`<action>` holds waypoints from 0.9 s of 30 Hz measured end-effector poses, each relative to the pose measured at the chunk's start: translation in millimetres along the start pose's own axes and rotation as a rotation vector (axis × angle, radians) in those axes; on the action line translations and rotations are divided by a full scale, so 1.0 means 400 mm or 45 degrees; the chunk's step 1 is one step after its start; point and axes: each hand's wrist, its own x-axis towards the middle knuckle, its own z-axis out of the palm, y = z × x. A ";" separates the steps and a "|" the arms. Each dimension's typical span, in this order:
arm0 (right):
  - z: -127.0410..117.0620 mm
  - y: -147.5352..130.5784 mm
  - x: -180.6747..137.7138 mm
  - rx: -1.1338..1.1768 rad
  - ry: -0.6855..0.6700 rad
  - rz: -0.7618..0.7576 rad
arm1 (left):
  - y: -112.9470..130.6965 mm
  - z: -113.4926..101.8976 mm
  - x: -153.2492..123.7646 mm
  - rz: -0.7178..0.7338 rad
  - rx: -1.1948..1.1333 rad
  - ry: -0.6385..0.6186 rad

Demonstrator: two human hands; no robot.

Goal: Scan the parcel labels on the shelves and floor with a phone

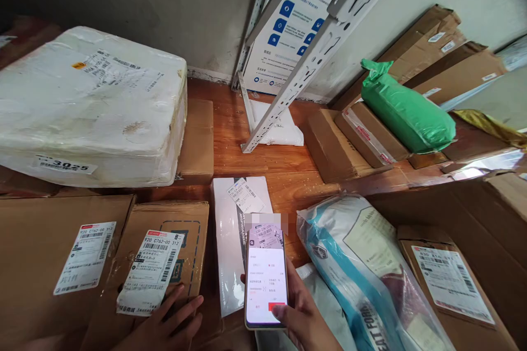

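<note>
Soft daylight pours in from the right, glaring off the clear bag (362,263) and glowing phone screen (265,279). Left corners sit dim; edges bend strongly.

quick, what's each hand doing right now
Left hand: open, fingers spread flat on a cardboard box by its label.
Right hand: closed around a phone, thumb on the screen.

Right hand (302,315) around a lit phone (265,279) — left hand (164,326) flat on a labelled carton (164,263).
</note>
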 end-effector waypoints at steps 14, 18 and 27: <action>-0.020 0.111 -0.027 0.014 -0.085 0.085 | 0.001 0.018 -0.007 -0.040 -0.022 0.070; -0.008 0.136 -0.019 0.058 -0.054 0.107 | 0.000 0.066 -0.001 -0.074 -0.008 0.039; -0.014 0.129 -0.048 -0.061 -0.053 0.171 | -0.005 0.005 0.047 0.014 -0.052 -0.032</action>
